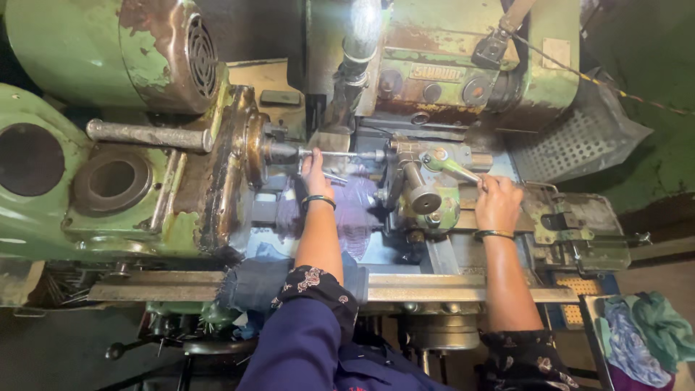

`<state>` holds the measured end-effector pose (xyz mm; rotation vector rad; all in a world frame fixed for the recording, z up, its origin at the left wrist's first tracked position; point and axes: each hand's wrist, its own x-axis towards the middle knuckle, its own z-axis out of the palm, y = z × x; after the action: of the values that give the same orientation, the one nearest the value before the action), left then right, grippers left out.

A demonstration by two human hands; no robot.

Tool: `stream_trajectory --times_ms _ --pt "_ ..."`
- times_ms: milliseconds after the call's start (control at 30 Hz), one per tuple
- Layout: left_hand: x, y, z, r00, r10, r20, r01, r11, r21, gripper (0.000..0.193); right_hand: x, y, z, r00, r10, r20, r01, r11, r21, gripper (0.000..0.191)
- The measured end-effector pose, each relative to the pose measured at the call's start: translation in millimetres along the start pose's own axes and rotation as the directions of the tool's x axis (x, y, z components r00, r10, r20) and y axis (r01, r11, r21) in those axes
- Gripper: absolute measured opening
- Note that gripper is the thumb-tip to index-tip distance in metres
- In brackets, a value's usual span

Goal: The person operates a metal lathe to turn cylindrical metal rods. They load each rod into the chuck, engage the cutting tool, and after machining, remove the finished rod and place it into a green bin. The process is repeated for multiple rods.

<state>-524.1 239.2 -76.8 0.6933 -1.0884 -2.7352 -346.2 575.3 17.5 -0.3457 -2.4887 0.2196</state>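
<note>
I look down on an old green lathe (108, 210). My left hand (315, 174) reaches to the thin metal rod (340, 154) sticking out of the chuck (255, 148), fingers closed around it. My right hand (498, 203) grips the green lever handle (452, 168) on the turret (420, 192). Each wrist wears a dark bangle. A purple cloth (358, 210) lies on the bed under my left forearm.
A green motor housing (130, 43) with a rusty vent sits at top left. A steel handle (145, 135) juts from the headstock. A perforated metal guard (579, 141) stands at right. Crumpled rags (641, 340) lie bottom right. A flat rail (434, 288) runs along the front.
</note>
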Motion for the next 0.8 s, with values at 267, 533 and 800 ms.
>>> stream_trajectory --times_ms 267,533,800 --pt "-36.4 -5.3 34.9 0.952 0.027 -0.306 -0.075 0.986 -0.146 0.05 -27.8 65.0 -32.3 0.768 0.41 -0.492 0.156 0.625 0.765 0.029" --pt "-193.8 114.2 14.8 0.833 0.274 0.481 -0.299 0.954 -0.027 0.037 -227.8 134.6 -64.7 0.398 0.908 -0.13 -0.353 0.283 0.892 0.028" --pt "-270.4 228.8 -94.9 0.824 0.288 0.488 -0.432 0.877 0.211 0.063 -279.2 64.3 -25.1 0.234 0.771 0.592 -0.851 -0.132 0.509 0.028"
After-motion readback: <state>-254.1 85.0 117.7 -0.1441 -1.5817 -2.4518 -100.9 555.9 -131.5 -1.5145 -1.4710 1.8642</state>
